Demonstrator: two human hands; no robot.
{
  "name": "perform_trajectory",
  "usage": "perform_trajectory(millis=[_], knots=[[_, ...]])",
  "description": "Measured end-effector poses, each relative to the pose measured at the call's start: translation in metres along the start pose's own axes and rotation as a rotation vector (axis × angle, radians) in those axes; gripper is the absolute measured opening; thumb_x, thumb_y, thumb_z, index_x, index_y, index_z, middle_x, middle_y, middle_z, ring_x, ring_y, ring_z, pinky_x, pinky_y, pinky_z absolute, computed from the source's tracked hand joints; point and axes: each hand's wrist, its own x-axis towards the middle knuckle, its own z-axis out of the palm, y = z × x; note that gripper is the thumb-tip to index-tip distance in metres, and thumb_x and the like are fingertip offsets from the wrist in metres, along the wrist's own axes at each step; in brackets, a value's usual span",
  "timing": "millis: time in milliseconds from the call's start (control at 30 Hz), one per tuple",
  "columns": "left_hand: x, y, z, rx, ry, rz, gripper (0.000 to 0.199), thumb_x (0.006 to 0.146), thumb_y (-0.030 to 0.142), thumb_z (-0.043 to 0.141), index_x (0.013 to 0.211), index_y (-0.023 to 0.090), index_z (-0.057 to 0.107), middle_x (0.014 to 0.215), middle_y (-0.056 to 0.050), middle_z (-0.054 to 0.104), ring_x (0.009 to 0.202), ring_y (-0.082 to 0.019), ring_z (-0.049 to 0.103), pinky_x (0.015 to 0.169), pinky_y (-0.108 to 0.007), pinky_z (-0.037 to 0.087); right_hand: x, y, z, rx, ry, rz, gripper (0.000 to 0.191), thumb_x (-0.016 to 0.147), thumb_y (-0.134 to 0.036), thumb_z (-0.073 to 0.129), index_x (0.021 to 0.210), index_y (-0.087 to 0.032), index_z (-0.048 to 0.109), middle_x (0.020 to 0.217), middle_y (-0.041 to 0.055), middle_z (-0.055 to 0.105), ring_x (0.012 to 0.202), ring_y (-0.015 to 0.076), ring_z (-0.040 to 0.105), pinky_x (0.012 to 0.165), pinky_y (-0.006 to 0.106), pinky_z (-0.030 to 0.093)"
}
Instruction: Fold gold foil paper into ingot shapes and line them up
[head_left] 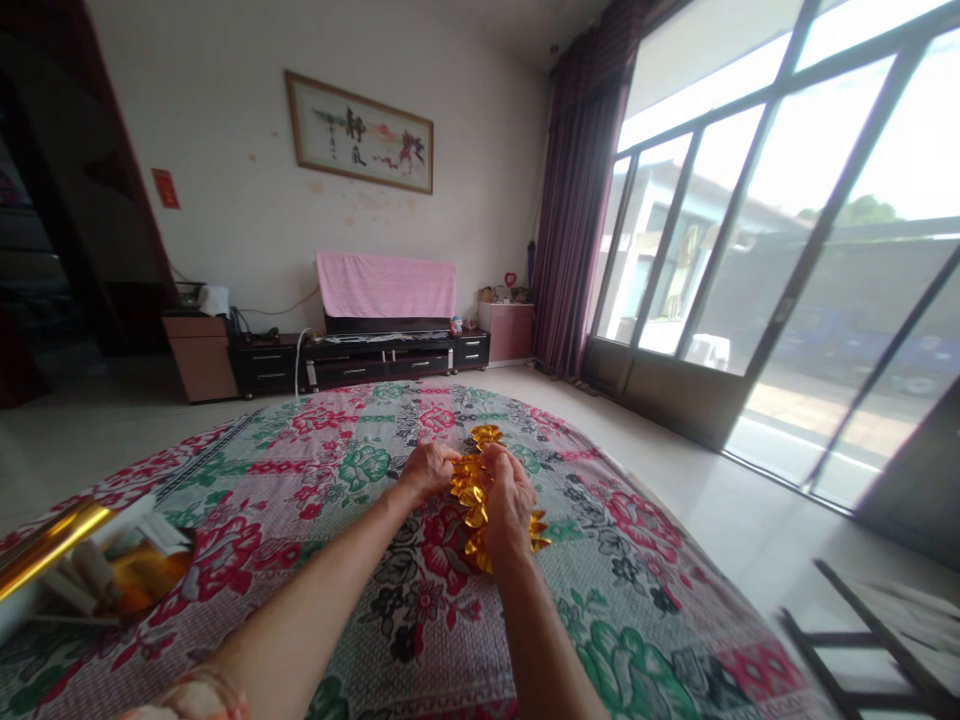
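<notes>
A shiny gold foil piece with petal-like points [474,508] stands over the flowered cloth [360,520], in front of me. On its left side, my left hand [431,468] is closed, its fingertips pinching the foil's edge. My right hand [510,490] is closed on the foil from the right, thumb and fingers bent toward it. Parts of the foil show above, between and below the two hands; the rest is hidden behind my right hand and wrist.
A container with a gold roll [56,545] and white and gold pieces is at the left. A dark-framed chair or stool [862,640] stands at the lower right. Beyond the cloth is a low black cabinet [375,370] with a pink towel [386,285] above it.
</notes>
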Motion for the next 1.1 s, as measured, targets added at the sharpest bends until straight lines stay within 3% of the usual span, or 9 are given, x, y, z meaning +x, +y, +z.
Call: perform_trajectory(millis=[500, 733, 933, 1100], knots=[[-0.003, 0.003, -0.003, -0.020, -0.003, 0.004, 0.035, 0.070, 0.015, 0.044, 0.087, 0.023, 0.072, 0.089, 0.001, 0.072, 0.083, -0.014, 0.065, 0.076, -0.021, 0.049, -0.003, -0.006, 0.003, 0.069, 0.002, 0.047, 0.030, 0.076, -0.037, 0.047, 0.089, -0.016, 0.064, 0.091, 0.0039, 0.066, 0.087, 0.0168, 0.060, 0.080, 0.029, 0.046], [-0.009, 0.002, -0.009, -0.030, 0.084, -0.068, 0.034, 0.073, 0.016, 0.044, 0.092, 0.024, 0.071, 0.092, 0.001, 0.072, 0.086, -0.013, 0.064, 0.080, -0.020, 0.047, -0.006, -0.001, 0.007, -0.014, -0.040, 0.012, 0.032, 0.078, -0.039, 0.045, 0.090, -0.018, 0.065, 0.091, 0.0040, 0.067, 0.086, 0.0165, 0.060, 0.075, 0.026, 0.046], [-0.034, -0.021, -0.019, 0.046, 0.151, -0.197, 0.035, 0.076, 0.014, 0.040, 0.096, 0.021, 0.069, 0.100, -0.002, 0.069, 0.092, -0.015, 0.062, 0.084, -0.022, 0.044, -0.030, -0.001, 0.028, -0.189, -0.202, -0.095, 0.030, 0.080, -0.036, 0.042, 0.085, -0.018, 0.066, 0.078, 0.0014, 0.066, 0.074, 0.0149, 0.059, 0.068, 0.024, 0.044], [-0.064, -0.040, -0.032, 0.128, 0.080, -0.235, 0.031, 0.078, 0.014, 0.041, 0.089, 0.021, 0.069, 0.097, -0.003, 0.069, 0.087, -0.017, 0.062, 0.079, -0.023, 0.045, -0.060, 0.008, 0.043, -0.461, -0.440, -0.213, 0.029, 0.079, -0.023, 0.040, 0.087, -0.022, 0.069, 0.072, -0.0007, 0.066, 0.066, 0.0143, 0.058, 0.065, 0.024, 0.043]])
